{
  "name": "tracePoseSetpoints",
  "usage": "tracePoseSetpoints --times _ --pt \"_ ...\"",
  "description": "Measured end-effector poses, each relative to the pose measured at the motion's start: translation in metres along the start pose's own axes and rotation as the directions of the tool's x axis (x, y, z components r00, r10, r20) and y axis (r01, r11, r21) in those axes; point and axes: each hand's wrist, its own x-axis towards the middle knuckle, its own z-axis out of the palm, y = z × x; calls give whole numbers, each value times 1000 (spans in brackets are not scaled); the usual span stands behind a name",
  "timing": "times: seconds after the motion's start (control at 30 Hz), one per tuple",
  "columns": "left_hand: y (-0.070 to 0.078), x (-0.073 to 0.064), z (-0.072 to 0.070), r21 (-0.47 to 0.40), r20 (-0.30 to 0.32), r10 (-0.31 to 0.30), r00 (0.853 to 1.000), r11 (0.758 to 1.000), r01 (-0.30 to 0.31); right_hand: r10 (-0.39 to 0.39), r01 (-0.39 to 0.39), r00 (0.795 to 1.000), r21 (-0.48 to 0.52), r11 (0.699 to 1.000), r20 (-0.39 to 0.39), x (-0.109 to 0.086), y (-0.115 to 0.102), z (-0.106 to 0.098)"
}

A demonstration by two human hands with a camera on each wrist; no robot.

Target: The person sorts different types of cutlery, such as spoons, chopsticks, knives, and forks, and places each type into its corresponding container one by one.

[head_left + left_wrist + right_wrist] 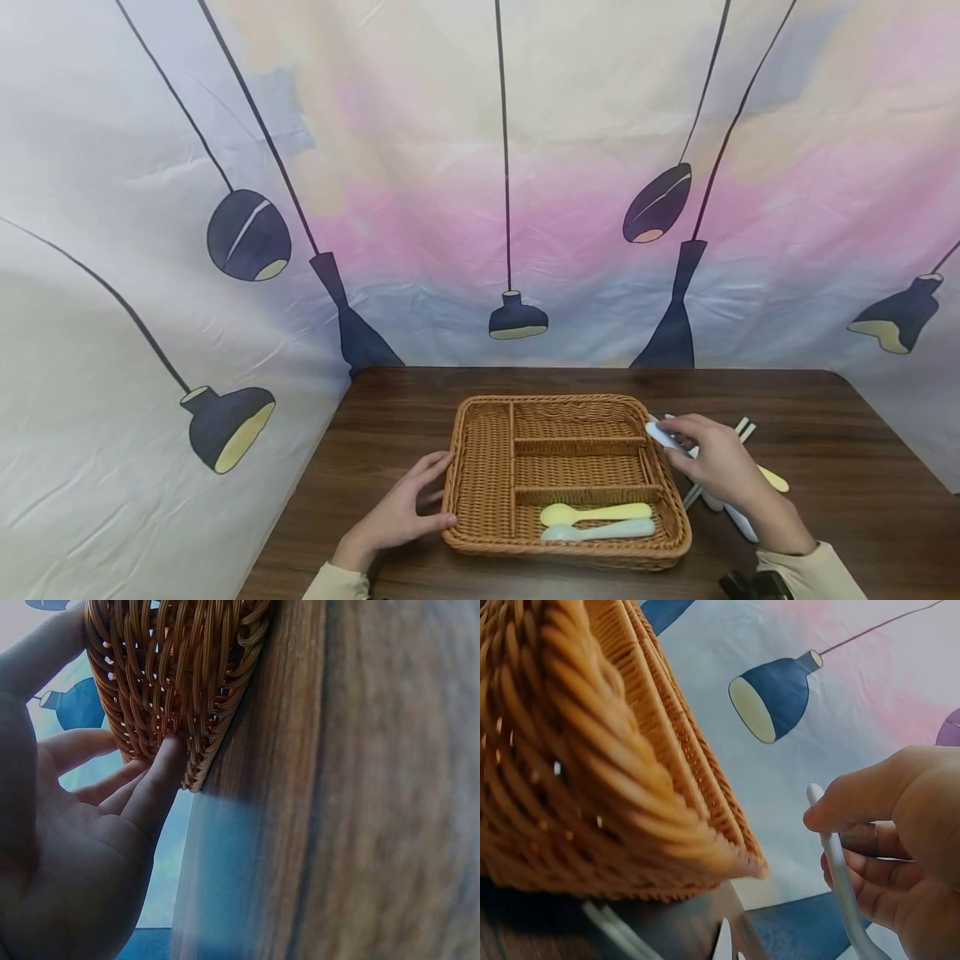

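Observation:
A wicker basket [480, 467] with several compartments stands on the table. My left hand [405, 510] rests against its left end; in the left wrist view the fingertips touch the woven wall [161, 690]. My right hand [716, 462] pinches a pale blue spoon [662, 435] between thumb and fingers, just beyond the basket's right rim. The right wrist view shows the spoon's handle [840, 874] rising past the thumb, with its lower end cut off. In the front compartment lie a yellow spoon [596, 513] and a pale green spoon [600, 530], side by side.
Right of the basket, partly under my right hand, lie light chopsticks [744, 428], a yellow handle [772, 478] and a pale blue utensil [740, 523]. A cloth printed with lamps [517, 321] hangs behind the dark wooden table [360, 442].

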Motion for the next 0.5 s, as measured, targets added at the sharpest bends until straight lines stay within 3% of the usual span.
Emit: tracePoseSetpoints --times 0.3,0.5 --pt "-2 1 0 2 1 14 1000 1000 -14 -79 80 996 28 996 -41 5 -13 6" --pt "-3 0 0 9 2 37 999 999 -37 -80 80 997 70 994 -6 9 -24 8"
